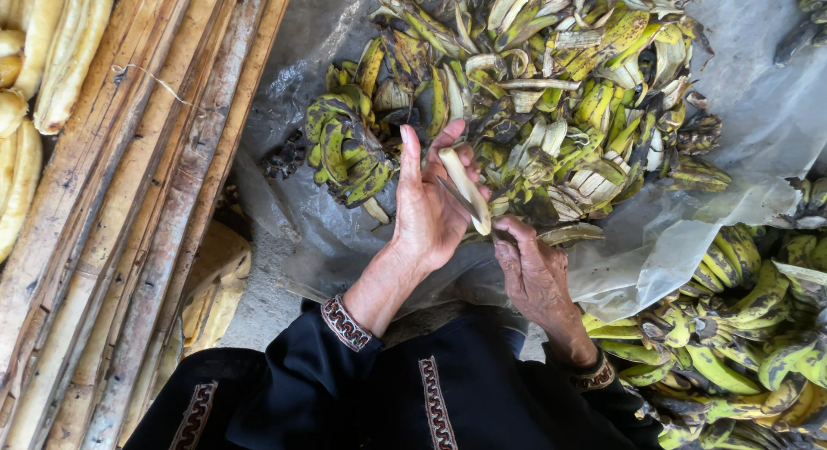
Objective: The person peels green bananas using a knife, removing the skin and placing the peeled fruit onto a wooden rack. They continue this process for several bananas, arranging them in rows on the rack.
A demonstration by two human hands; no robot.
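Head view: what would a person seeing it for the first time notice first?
In the middle, the left hand holds a pale peeled banana, and the right hand touches its lower end. Behind them, a big heap of banana peels lies on a plastic sheet. Unpeeled bananas are piled at lower right.

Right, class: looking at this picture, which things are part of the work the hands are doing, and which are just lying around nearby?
In use:
- left hand holding a peeled banana
- right hand at the banana's lower end
- pile of peels on a plastic sheet
- unpeeled bananas at the right

Lying about:
- wooden planks
- peeled bananas, top left
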